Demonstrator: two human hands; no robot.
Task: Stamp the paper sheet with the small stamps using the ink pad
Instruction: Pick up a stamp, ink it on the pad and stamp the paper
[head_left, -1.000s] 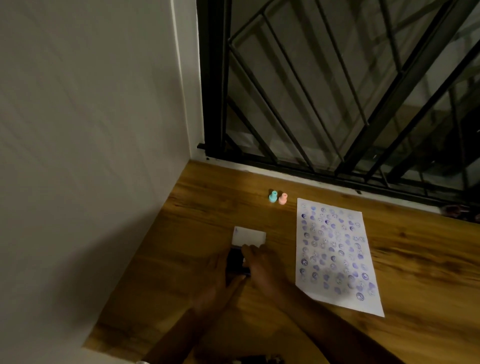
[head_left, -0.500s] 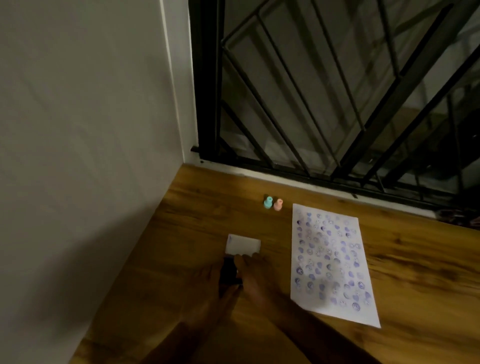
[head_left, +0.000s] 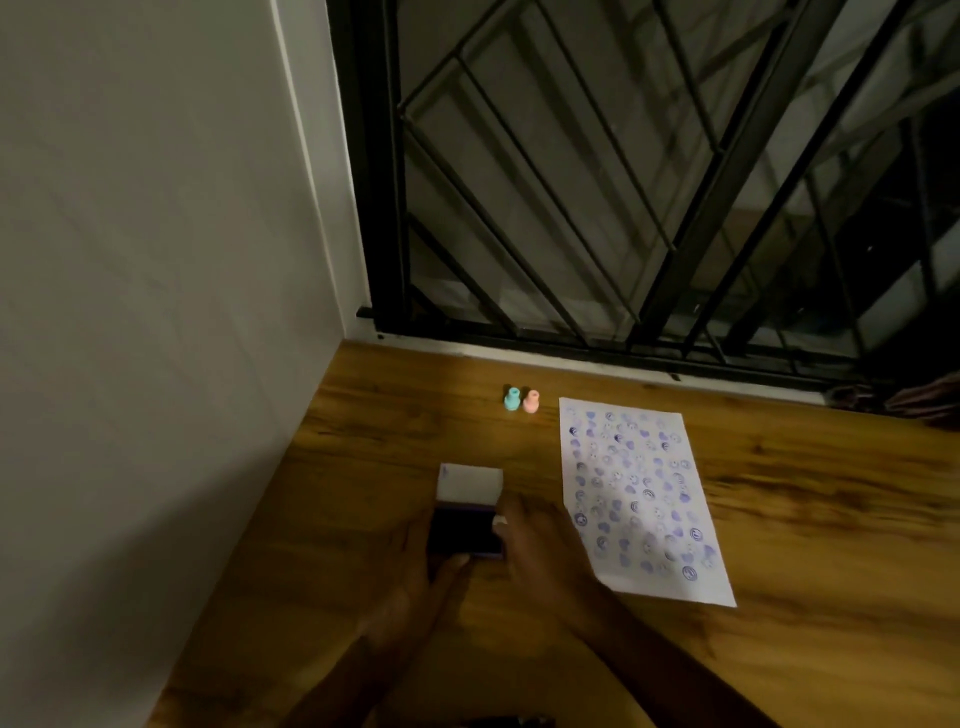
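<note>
A dark purple ink pad (head_left: 464, 531) lies on the wooden table (head_left: 810, 519), its white lid (head_left: 470, 483) flipped open at the far side. My left hand (head_left: 415, 577) holds the pad at its near left corner. My right hand (head_left: 540, 540) grips its right edge. To the right lies the white paper sheet (head_left: 641, 493), covered with several rows of purple stamp marks. Two small stamps stand upright side by side beyond the pad: a teal stamp (head_left: 511, 399) and a pink stamp (head_left: 531, 401). Neither hand touches them.
A grey wall (head_left: 156, 312) closes off the table's left side. A black metal window grille (head_left: 623, 182) runs along the far edge. Something dark and patterned (head_left: 904, 402) sits at the far right by the sill.
Both hands stay on the ink pad. The view has shifted slightly. The pad's dark surface shows more between the hands than before.
</note>
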